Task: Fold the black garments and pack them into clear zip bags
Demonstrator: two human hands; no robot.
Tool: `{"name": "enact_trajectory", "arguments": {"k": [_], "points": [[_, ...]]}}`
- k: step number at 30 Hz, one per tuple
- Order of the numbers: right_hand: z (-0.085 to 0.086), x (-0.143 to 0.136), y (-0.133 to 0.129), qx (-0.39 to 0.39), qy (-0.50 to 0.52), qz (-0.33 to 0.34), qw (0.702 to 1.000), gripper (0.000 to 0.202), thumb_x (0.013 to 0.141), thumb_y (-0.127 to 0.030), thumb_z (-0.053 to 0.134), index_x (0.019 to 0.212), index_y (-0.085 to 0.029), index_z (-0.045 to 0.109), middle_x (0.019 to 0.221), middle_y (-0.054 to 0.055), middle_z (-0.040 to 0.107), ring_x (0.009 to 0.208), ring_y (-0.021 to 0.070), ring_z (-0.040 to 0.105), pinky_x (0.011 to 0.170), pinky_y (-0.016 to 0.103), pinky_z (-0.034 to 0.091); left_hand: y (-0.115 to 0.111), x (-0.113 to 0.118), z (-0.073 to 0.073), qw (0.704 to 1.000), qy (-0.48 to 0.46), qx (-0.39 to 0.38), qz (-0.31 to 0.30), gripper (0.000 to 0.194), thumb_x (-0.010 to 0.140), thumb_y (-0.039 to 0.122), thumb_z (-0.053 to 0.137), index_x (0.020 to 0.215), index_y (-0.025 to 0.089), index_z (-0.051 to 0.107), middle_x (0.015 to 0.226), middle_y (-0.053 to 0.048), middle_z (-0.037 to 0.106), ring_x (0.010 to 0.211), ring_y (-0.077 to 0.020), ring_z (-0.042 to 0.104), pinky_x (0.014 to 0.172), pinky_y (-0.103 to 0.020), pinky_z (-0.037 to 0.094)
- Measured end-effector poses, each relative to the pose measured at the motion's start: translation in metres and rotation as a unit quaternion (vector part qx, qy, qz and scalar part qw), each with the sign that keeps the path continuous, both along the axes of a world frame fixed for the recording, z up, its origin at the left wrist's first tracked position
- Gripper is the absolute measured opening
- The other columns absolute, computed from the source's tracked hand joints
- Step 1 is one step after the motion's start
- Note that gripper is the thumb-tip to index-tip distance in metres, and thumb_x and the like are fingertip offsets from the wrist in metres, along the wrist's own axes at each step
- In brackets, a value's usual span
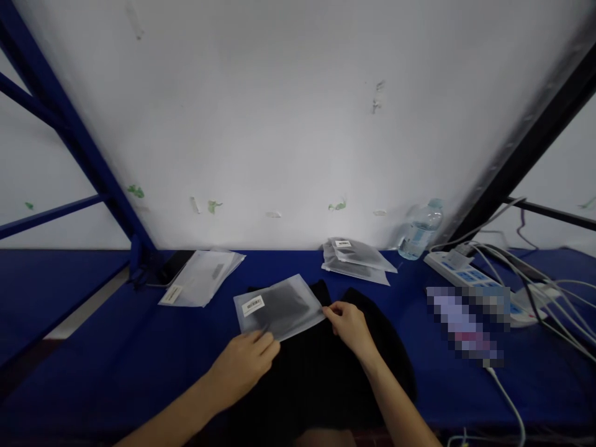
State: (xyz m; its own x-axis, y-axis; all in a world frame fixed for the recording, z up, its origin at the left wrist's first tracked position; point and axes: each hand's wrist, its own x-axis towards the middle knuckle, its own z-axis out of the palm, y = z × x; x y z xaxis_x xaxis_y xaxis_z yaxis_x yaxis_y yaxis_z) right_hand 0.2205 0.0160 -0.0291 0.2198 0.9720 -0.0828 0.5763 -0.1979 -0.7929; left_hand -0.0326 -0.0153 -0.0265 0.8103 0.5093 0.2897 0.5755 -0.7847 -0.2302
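- The frosted pouch [284, 316] is right at the fingers, slanting between the two hands, with something dark showing through it.
- The right hand [349, 326] pinches the pouch's right corner between thumb and forefinger.
- The left hand [246, 363] has its fingers curled at the pouch's near edge; I cannot tell whether they grip it or only touch it.
- Black cloth [382, 344] spreads under the pouch and around the right fingers, taking up the room just below both hands.
- Beyond the left fingers, off to the left, a few pale pouches [200, 273] overlap on the blue surface [116, 354], beside a dark flat device [177, 264].
- Straight beyond the right fingers, stacked pouches [358, 264] lie near the white wall [270, 124].
- Farther to the right of those fingers stands a clear bottle [421, 230], partly filled and leaning slightly.
- Well to the right of the right fingers, a power strip [454, 267] sits crowded with pale cables [549, 285].
- As for writing, the held pouch carries a white barcode label [252, 305], left of the right fingers and just beyond the left ones; its print is too small to read.
- The bottle's wrapper is illegible too.
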Motion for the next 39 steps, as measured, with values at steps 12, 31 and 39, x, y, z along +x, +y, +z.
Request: {"name": "enact_trajectory", "arguments": {"k": [12, 31, 39], "points": [[0.013, -0.004, 0.010, 0.043, 0.038, 0.033, 0.998, 0.043, 0.075, -0.060, 0.059, 0.057, -0.022, 0.057, 0.054, 0.001, 0.061, 0.059, 0.0189, 0.062, 0.055, 0.026, 0.042, 0.001, -0.040, 0.015, 0.981, -0.081, -0.141, 0.107, 0.052, 0.100, 0.021, 0.030, 0.150, 0.030, 0.021, 0.156, -0.002, 0.026, 0.143, -0.0267, 0.021, 0.112, -0.049, 0.028], [0.008, 0.001, 0.043, 0.099, 0.499, -0.047, 0.860, 0.037, 0.060, -0.031, 0.081, 0.093, -0.017, 0.069, 0.085, 0.004, 0.074, 0.073, 0.0187, 0.070, 0.068, 0.031, 0.059, 0.009, -0.042, -0.030, 0.974, -0.121, -0.120, 0.148, 0.070, 0.096, 0.040, 0.043, 0.153, 0.026, 0.003, 0.157, -0.009, 0.019, 0.140, -0.0287, 0.029, 0.108, -0.049, 0.037], [0.012, 0.132, 0.100, 0.206, 0.470, -0.272, 0.814, 0.013, 0.080, -0.010, 0.062, 0.075, -0.020, 0.055, 0.060, -0.007, 0.060, 0.052, 0.0061, 0.060, 0.055, 0.015, 0.053, 0.012, -0.044, -0.035, 0.977, -0.102, -0.115, 0.146, 0.068, 0.096, 0.043, 0.045, 0.152, 0.027, 0.010, 0.157, -0.008, 0.020, 0.140, -0.0290, 0.028, 0.108, -0.049, 0.038]]}}
